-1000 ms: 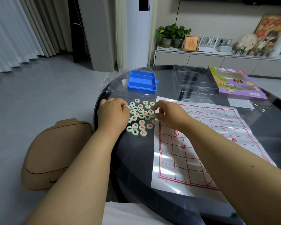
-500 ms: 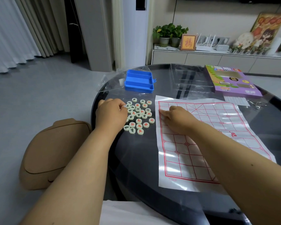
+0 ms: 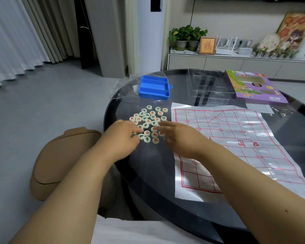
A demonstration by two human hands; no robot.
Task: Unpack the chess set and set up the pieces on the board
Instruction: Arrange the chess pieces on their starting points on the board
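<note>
Head view: the left hand (image 3: 123, 136) curls its fingertips at the near edge of the pieces (image 3: 149, 121), grip unclear; the right hand (image 3: 179, 136) reaches in with fingers extended. These small, light, hard discs likely slide easily; pinch their rims. They lie loose on the bench (image 3: 148, 173), just left of the board (image 3: 236, 147).

Two bare forearms are seen reaching in from the bottom edge, uncovered from elbow to wrist, with no sleeves in view. The left hand (image 3: 123, 136) and right hand (image 3: 180, 138) are bare, and no rings, watch or bracelets are shown. A small dark mark is seen on the right forearm near the elbow. A strip of white clothing is shown at the bottom edge between the arms.
</note>
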